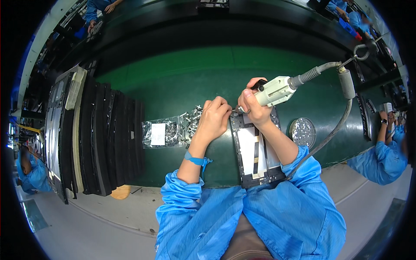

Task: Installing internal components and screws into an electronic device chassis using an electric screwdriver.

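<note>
1. Black panel [248,151]: it lies on the green table [160,162], its far end at your fingers, the rest running from them back toward your body, partly under your right forearm.
2. Your right hand [258,113] has its fingers wrapped around the front of a pale power driver [278,91], whose body slants up and away to their right.
3. Your left hand [214,117] has its fingers curled and bunched beside the panel's far left corner; whether they pinch anything, I cannot tell.
4. Between your two sets of fingers, work at that corner looks underway rather than finished. Whether the driver's tip touches a fastener, or how many are seated, is too small to tell.
5. Just left of your left fingers lies a heap of loose metal hardware [192,123], and past it a clear bag [172,133] of small parts; these look unused so far.
6. Right of your right fingers, and nearer to you, sits a round dish [291,133] with a speckled face.
7. Farthest left of your fingers stands a stack of dark panels [106,138]; you may have done these or have them left, I cannot tell which.
</note>
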Motion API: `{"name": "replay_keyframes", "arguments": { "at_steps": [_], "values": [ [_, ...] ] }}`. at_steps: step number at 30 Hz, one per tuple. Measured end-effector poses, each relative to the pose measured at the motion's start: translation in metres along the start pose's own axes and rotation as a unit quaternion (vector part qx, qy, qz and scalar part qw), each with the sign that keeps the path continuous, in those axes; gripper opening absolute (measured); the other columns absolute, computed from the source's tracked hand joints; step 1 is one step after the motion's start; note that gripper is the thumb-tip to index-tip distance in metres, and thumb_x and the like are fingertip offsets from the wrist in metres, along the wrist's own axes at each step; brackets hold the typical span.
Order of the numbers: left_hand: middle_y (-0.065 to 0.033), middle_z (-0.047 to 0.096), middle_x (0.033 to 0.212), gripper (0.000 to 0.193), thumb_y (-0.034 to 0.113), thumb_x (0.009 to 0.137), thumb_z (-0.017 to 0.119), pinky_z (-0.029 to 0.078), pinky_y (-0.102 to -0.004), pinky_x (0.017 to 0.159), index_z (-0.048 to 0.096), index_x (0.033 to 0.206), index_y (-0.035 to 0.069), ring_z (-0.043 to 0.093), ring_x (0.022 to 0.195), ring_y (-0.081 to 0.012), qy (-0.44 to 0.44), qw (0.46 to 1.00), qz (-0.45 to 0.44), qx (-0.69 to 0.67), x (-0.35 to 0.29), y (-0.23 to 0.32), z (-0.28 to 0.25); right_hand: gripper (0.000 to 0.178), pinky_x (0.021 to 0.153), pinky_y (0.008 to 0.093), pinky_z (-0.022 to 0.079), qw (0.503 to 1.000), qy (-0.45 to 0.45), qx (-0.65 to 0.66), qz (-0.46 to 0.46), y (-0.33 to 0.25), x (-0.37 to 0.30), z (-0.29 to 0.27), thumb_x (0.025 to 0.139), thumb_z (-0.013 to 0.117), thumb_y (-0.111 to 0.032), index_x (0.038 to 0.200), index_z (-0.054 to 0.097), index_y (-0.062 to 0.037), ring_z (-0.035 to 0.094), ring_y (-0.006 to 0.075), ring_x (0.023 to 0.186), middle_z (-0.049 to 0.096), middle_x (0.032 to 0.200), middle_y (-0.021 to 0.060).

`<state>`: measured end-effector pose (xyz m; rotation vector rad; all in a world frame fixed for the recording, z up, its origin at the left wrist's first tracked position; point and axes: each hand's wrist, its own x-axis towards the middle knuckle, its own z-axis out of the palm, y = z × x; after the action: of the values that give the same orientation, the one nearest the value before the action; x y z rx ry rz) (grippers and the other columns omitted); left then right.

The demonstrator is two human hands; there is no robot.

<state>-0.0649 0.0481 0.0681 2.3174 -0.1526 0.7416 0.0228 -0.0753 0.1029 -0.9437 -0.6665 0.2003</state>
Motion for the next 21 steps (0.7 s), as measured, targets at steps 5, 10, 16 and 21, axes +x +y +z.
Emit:
{"name": "replay_keyframes", "arguments": {
  "at_steps": [5,10,16,21],
  "values": [
    [-0.0082,0.054,0.083,0.014,0.005,0.068,0.071,0.036,-0.0380,0.075,0.062,0.078,0.004,0.054,0.079,-0.0261,0.011,1.000,0.007,-0.013,0.0022,0.0042,-0.0041,0.021,0.044,0.0233,0.038,1.000,0.001,0.007,-0.006,-0.0016,0.0001,0.0003,0.088,0.057,0.002,0.103,0.043,-0.0024,0.043,0.0074,0.045,0.046,0.069,0.0017],
    [-0.0057,0.054,0.083,0.015,0.010,0.067,0.075,0.029,-0.0381,0.076,0.063,0.076,0.007,0.052,0.082,-0.0218,0.020,1.000,-0.001,-0.017,0.0023,0.0072,-0.0051,0.020,0.048,0.0270,0.040,0.999,-0.013,-0.047,0.019,-0.0069,-0.0007,0.0029,0.091,0.051,-0.004,0.106,0.038,-0.0046,0.039,0.0081,0.042,0.042,0.055,0.0013],
    [-0.0027,0.054,0.080,0.012,0.010,0.068,0.075,0.027,-0.0377,0.075,0.065,0.075,0.008,0.052,0.081,-0.0205,0.030,0.999,-0.007,-0.020,0.0011,0.0042,0.0007,0.020,0.043,0.0216,0.038,1.000,-0.005,0.012,0.001,-0.0040,-0.0016,0.0022,0.088,0.057,0.001,0.103,0.043,-0.0023,0.044,0.0062,0.046,0.046,0.069,0.0011],
    [-0.0018,0.054,0.079,0.008,0.008,0.070,0.073,0.027,-0.0374,0.075,0.065,0.075,0.008,0.052,0.081,-0.0197,0.032,0.999,-0.010,-0.026,0.0017,0.0042,0.0020,0.021,0.044,0.0216,0.038,1.000,-0.006,0.013,0.001,-0.0048,-0.0017,0.0012,0.088,0.057,0.001,0.103,0.043,-0.0024,0.044,0.0062,0.046,0.045,0.070,0.0011]
  ]
}}
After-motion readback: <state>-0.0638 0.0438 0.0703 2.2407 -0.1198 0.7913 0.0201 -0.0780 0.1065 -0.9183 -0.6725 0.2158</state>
